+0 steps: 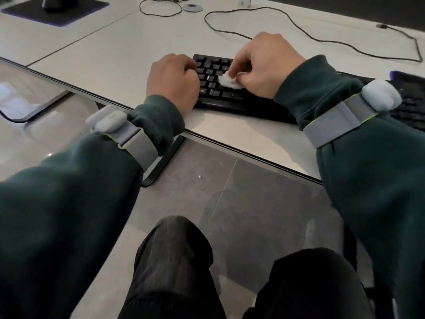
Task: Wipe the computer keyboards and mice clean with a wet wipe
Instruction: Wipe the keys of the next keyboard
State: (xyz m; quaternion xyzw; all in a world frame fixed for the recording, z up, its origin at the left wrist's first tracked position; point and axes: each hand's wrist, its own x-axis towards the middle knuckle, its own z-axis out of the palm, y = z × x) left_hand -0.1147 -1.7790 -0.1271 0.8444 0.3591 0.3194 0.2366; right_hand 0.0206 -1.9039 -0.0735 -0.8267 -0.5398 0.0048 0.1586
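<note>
Black computer keyboard (212, 73) lies flat on the white tabletop (115, 54), near its front edge, roughly centre of view. Only its left part shows; the rest is hidden behind the right arm.

Right hand (264, 67) pinches a crumpled white wet wipe (230, 79) between thumb and fingertips. The wad is pressed onto the keys in the middle of the visible section.

Left hand (172, 81) sits over the keyboard's left end, fingers curled down onto the keys. Fingertips are hidden, so whether it grips the edge or just presses cannot be told.

Both arms wear dark green sleeves (69, 192). Each has a grey wrist strap with a pale plastic module, left (135, 139) and right (340, 118).

A dark mouse (51, 3) sits on a dark purple-edged mouse pad (27, 11) far back left, well apart from the hands. Another purple-edged pad corner (409, 77) shows at the right edge, beside the keyboard. A thin black cable (322, 40) loops across the tabletop behind the keyboard.

A small round grey disc (192, 7) and a white box (243, 1) are at the top edge. Black-trousered knees (174, 249) are at the bottom, over the grey tiled floor (253, 192).
</note>
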